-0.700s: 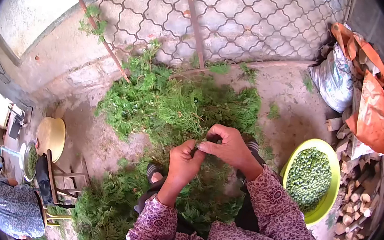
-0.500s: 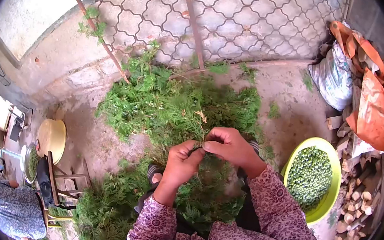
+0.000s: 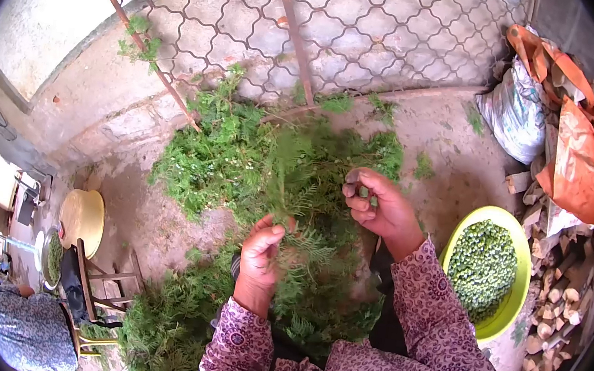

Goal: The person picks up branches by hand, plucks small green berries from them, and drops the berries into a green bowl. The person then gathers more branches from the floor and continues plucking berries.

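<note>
A feathery green sprig (image 3: pixel 304 249) is pinched in my left hand (image 3: pixel 259 258), part of it blurred. Apart from it, to the right and higher, my right hand (image 3: pixel 382 208) has its fingers curled around small green berries (image 3: pixel 363 192). Cut green branches (image 3: pixel 212 157) lie in a pile beyond both hands, and more branches (image 3: pixel 174 333) lie at the lower left. To the right, a yellow-green basin (image 3: pixel 521 284) holds a heap of green berries (image 3: pixel 481 269).
Split firewood (image 3: pixel 554 306), an orange sheet (image 3: pixel 585 163) and a white sack (image 3: pixel 517 119) line the right side. A metal lattice (image 3: pixel 303 36) stands ahead. At left are a wooden chair (image 3: pixel 107 276), a round yellowish tub (image 3: pixel 92 217) and another person (image 3: pixel 31 331).
My hands have come apart. The right one moved up and right with berries in its fingers; the left moved slightly left and down, still with a sprig.
</note>
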A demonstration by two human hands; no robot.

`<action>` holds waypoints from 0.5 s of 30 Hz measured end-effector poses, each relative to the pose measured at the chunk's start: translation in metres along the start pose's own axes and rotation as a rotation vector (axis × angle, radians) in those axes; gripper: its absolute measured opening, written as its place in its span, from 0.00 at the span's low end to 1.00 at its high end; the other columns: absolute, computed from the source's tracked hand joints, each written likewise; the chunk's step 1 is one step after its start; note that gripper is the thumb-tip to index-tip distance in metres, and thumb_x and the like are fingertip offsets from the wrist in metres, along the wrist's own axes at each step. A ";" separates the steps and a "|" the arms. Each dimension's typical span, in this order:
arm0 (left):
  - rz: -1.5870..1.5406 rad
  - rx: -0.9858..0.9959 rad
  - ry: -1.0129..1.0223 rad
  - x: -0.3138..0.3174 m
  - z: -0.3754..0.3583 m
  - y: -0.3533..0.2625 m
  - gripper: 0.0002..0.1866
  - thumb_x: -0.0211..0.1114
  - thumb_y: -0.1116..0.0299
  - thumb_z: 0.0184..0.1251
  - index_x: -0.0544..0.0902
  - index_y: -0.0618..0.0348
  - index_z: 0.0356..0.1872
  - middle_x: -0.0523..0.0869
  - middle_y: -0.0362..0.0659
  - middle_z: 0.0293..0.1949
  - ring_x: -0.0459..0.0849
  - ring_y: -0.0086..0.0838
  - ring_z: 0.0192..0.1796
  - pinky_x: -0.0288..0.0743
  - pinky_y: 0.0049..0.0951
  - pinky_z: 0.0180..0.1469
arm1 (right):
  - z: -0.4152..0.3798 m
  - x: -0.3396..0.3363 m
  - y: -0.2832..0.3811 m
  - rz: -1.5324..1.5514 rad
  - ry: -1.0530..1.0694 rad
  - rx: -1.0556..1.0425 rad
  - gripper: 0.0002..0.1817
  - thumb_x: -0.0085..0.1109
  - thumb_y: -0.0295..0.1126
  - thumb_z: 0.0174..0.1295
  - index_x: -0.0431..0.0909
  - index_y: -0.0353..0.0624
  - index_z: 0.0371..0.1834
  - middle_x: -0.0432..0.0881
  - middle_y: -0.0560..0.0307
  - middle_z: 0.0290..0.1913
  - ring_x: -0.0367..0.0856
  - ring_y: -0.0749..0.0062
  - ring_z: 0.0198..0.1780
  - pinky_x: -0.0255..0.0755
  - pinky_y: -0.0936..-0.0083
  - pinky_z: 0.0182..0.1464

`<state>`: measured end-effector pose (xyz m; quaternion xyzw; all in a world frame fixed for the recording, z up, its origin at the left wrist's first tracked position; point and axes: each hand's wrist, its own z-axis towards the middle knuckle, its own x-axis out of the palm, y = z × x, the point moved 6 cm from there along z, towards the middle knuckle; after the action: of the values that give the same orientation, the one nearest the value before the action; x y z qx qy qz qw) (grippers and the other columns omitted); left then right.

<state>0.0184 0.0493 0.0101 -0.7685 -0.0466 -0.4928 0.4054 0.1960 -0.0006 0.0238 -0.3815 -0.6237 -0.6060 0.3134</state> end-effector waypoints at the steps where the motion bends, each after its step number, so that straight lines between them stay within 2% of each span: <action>1: -0.002 -0.005 0.005 -0.003 0.000 0.000 0.14 0.61 0.68 0.49 0.75 0.62 0.38 0.77 0.40 0.32 0.77 0.30 0.31 0.76 0.37 0.37 | 0.000 -0.002 -0.002 -0.037 -0.005 0.025 0.05 0.50 0.32 0.61 0.72 0.43 0.35 0.74 0.58 0.30 0.65 0.83 0.21 0.55 0.90 0.16; 2: 0.000 -0.010 0.005 -0.003 0.001 0.002 0.14 0.61 0.68 0.49 0.75 0.62 0.38 0.77 0.40 0.32 0.77 0.30 0.31 0.76 0.37 0.37 | -0.001 -0.002 -0.004 -0.034 -0.008 0.022 0.05 0.50 0.32 0.61 0.72 0.43 0.35 0.74 0.58 0.30 0.65 0.83 0.21 0.55 0.90 0.16; 4: -0.136 0.026 0.115 0.013 0.002 -0.001 0.10 0.59 0.65 0.51 0.74 0.61 0.29 0.74 0.39 0.24 0.73 0.30 0.25 0.70 0.35 0.31 | 0.001 0.000 -0.011 -0.116 -0.041 0.044 0.06 0.50 0.32 0.62 0.73 0.43 0.33 0.73 0.59 0.27 0.62 0.85 0.17 0.52 0.90 0.15; 5: -0.133 0.025 0.115 0.013 0.004 -0.001 0.10 0.59 0.65 0.51 0.74 0.61 0.29 0.74 0.39 0.24 0.73 0.30 0.25 0.70 0.35 0.31 | 0.000 0.001 -0.014 -0.136 -0.057 0.060 0.06 0.50 0.32 0.62 0.73 0.42 0.32 0.74 0.59 0.27 0.61 0.85 0.16 0.53 0.90 0.15; 7: -0.262 0.009 0.291 0.021 0.005 -0.002 0.09 0.57 0.64 0.52 0.70 0.59 0.23 0.69 0.38 0.17 0.66 0.28 0.18 0.60 0.31 0.26 | 0.001 0.003 -0.018 -0.123 -0.051 0.074 0.06 0.49 0.32 0.62 0.73 0.42 0.32 0.74 0.59 0.26 0.61 0.85 0.16 0.53 0.90 0.15; 8: -0.260 0.007 0.292 0.023 0.005 -0.002 0.09 0.57 0.64 0.52 0.70 0.59 0.23 0.69 0.38 0.17 0.66 0.28 0.18 0.60 0.31 0.26 | 0.001 0.003 -0.019 -0.114 -0.048 0.088 0.06 0.49 0.32 0.63 0.73 0.42 0.32 0.74 0.59 0.26 0.61 0.85 0.16 0.53 0.89 0.15; 10: -0.301 0.029 0.301 0.027 0.005 -0.004 0.09 0.56 0.65 0.51 0.69 0.58 0.21 0.67 0.37 0.13 0.59 0.26 0.15 0.52 0.28 0.23 | 0.001 0.002 -0.018 -0.115 -0.054 0.078 0.06 0.49 0.32 0.63 0.73 0.42 0.33 0.74 0.59 0.26 0.61 0.85 0.16 0.53 0.89 0.15; 11: -0.300 0.027 0.302 0.028 0.005 -0.004 0.09 0.56 0.65 0.51 0.69 0.58 0.21 0.67 0.37 0.13 0.59 0.26 0.15 0.52 0.28 0.23 | 0.001 0.002 -0.017 -0.117 -0.061 0.069 0.06 0.49 0.32 0.63 0.73 0.42 0.33 0.74 0.59 0.26 0.61 0.85 0.16 0.53 0.89 0.15; 14: -0.256 0.044 0.236 0.030 0.003 -0.009 0.08 0.56 0.66 0.50 0.72 0.59 0.22 0.69 0.38 0.15 0.61 0.25 0.14 0.56 0.28 0.22 | 0.001 -0.001 -0.016 -0.123 -0.055 0.057 0.06 0.49 0.31 0.63 0.73 0.42 0.33 0.74 0.59 0.26 0.62 0.85 0.16 0.52 0.89 0.15; 15: -0.139 0.178 -0.005 0.024 -0.001 -0.022 0.07 0.57 0.66 0.49 0.73 0.59 0.23 0.71 0.38 0.15 0.63 0.24 0.15 0.59 0.26 0.22 | 0.001 -0.002 -0.016 -0.120 -0.058 0.060 0.06 0.49 0.31 0.63 0.73 0.42 0.33 0.74 0.59 0.26 0.62 0.85 0.16 0.52 0.89 0.15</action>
<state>0.0196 0.0556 0.0419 -0.7257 -0.1446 -0.5116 0.4366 0.1832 0.0004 0.0141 -0.3512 -0.6720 -0.5937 0.2695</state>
